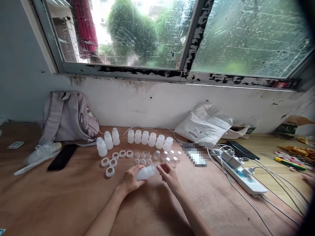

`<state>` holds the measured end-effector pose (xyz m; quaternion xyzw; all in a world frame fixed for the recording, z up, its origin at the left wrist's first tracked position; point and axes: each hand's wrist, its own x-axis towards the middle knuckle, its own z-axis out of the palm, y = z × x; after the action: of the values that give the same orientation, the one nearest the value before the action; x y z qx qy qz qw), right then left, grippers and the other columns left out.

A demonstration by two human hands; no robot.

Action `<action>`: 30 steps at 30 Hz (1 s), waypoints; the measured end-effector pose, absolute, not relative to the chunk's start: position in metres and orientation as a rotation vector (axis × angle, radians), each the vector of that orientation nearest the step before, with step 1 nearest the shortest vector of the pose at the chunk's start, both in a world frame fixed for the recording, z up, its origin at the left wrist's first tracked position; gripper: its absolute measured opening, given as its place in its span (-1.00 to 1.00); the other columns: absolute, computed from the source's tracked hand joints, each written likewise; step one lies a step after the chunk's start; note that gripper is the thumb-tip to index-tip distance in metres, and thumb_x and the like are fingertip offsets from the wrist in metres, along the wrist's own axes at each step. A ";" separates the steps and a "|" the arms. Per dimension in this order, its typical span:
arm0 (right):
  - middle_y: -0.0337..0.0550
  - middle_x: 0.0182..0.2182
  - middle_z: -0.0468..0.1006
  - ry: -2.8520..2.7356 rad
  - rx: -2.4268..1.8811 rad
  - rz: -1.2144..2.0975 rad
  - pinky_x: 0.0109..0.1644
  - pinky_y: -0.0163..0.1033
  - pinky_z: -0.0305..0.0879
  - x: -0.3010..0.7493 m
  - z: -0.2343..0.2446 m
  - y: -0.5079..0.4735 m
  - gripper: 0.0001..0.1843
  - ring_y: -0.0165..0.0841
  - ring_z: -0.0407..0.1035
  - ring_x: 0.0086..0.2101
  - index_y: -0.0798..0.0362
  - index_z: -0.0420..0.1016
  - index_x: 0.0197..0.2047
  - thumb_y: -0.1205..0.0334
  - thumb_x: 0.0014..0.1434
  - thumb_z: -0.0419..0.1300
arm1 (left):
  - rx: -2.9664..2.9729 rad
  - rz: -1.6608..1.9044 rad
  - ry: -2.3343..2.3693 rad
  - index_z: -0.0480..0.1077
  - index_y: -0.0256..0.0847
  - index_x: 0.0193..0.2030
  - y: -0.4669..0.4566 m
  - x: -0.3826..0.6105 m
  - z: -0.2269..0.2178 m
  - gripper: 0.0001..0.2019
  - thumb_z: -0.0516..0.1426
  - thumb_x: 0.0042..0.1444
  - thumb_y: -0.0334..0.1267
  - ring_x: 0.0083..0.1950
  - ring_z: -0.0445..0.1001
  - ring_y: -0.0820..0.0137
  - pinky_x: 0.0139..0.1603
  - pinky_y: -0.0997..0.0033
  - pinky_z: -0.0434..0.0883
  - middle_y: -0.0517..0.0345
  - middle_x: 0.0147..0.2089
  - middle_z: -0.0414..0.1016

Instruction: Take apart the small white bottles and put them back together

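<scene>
My left hand (pixel 131 180) is wrapped round a frosted white baby bottle (pixel 143 174), which lies tilted on its side above the table. The fingers of my right hand (pixel 169 176) pinch the clear cap (pixel 153 169) at the bottle's right end. Just beyond my hands sit small clear nipples (pixel 143 161) in two rows and several clear caps (pixel 173 161). White screw rings (pixel 110 171) lie to the left of them. Farther back stand more frosted bottles (pixel 145 137) in a row, with another group of bottles (pixel 101 147) at the left.
A grey backpack (pixel 64 114), a black phone (pixel 62 157) and a clear plastic bag (pixel 41 154) are on the left. To the right are a silver bubble mailer (pixel 205 123), a white power strip (pixel 246 180) with trailing cables, and a screwdriver (pixel 290 163). A wall and window close off the back.
</scene>
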<state>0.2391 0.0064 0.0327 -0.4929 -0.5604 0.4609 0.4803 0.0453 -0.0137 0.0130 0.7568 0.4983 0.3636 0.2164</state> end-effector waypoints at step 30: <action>-0.25 -0.60 0.29 -1.222 -0.931 1.828 -0.52 -0.37 0.01 0.233 0.020 0.010 -0.62 -0.47 0.13 -0.57 0.11 0.34 -0.55 -0.05 0.04 0.04 | 2.238 0.900 1.113 0.31 -0.08 0.01 -0.018 0.048 0.012 -0.44 0.23 -0.23 -0.11 -0.19 0.38 0.29 -0.13 0.34 0.34 0.07 -0.17 0.40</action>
<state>0.2333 0.0096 0.0202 -0.3624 -0.4758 0.7117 0.3683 0.0479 -0.0176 0.0123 0.8178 0.4067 0.3288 0.2400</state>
